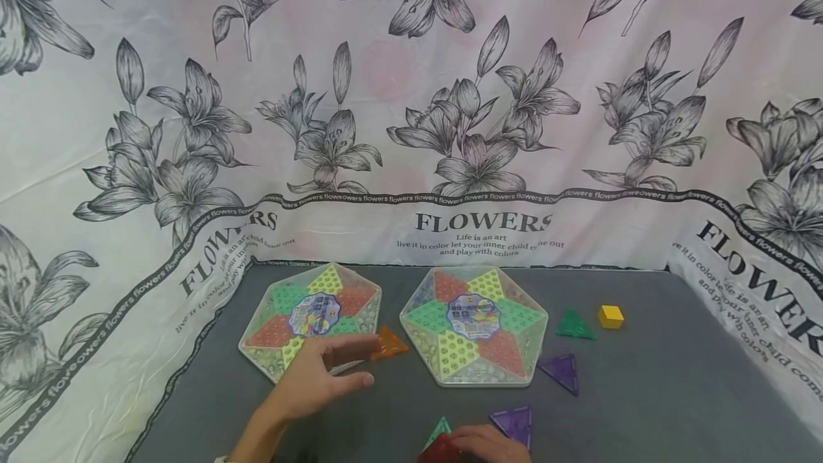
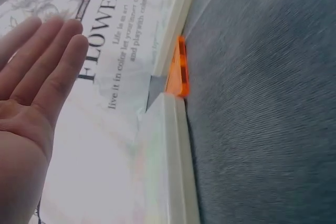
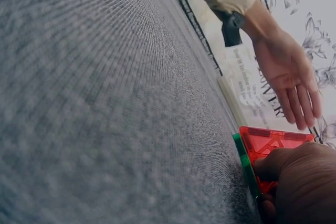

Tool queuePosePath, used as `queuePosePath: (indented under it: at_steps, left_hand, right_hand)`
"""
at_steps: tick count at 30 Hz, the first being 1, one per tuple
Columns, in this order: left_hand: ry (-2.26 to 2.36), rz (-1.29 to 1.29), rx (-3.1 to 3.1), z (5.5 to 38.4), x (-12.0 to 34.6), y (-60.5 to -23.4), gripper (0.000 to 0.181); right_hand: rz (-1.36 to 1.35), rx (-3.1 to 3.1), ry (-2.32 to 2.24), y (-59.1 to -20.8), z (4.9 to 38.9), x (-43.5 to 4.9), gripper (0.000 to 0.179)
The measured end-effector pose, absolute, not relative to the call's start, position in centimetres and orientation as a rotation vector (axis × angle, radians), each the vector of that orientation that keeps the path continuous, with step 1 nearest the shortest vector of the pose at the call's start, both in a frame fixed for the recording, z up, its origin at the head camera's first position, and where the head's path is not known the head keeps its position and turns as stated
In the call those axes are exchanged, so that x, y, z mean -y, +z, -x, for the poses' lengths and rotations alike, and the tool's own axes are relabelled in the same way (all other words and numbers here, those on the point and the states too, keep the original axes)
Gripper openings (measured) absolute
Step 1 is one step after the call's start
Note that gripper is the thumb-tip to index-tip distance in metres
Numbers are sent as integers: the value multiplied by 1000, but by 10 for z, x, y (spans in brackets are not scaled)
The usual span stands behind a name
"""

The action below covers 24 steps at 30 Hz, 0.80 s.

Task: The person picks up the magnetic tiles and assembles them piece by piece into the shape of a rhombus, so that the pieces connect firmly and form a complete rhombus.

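My right hand (image 1: 489, 443) grips a translucent red magnetic tile (image 3: 275, 139) at the table's front edge, the thumb lying across its face. A green triangular tile (image 3: 247, 163) stands along the red one's edge, low over the cloth. Held in the air with fingers extended and thumb apart, my left hand (image 1: 308, 384) has nothing in it. It overlaps the near corner of the left hexagonal box (image 1: 369, 320) in the head view. Just past its fingertips an orange triangular tile (image 1: 391, 344) lies between the two boxes.
A second hexagonal box (image 1: 536, 306) with patterned triangles sits mid-table. To its right are a green triangle (image 1: 574, 325), a yellow cube (image 1: 610, 317) and a purple triangle (image 1: 564, 373). Another purple triangle (image 1: 516, 424) lies beside my right hand. A flower-printed curtain (image 1: 482, 234) encloses the grey table.
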<state>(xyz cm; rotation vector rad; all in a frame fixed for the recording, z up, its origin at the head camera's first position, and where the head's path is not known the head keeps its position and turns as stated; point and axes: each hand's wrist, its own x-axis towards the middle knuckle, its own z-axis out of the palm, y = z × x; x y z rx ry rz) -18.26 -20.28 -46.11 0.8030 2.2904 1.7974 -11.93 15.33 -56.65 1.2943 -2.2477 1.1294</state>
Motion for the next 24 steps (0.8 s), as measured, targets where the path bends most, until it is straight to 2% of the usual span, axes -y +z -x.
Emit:
queuePosePath:
  at_steps: [11,17,24]
  left_hand:
    - [1565,-773,-2462,227,193,-467,54]
    - [1257,-821,-2649,248,187,-475,58]
    - [782,-979,-2855,263,171,-477,48]
  right_hand:
    - [-1235,2305,1143,-566,116,-152,33]
    - [-1261,2308,1159,-566,117,-153,34]
    - [-1274,2214,1159,-568,118,-151,42]
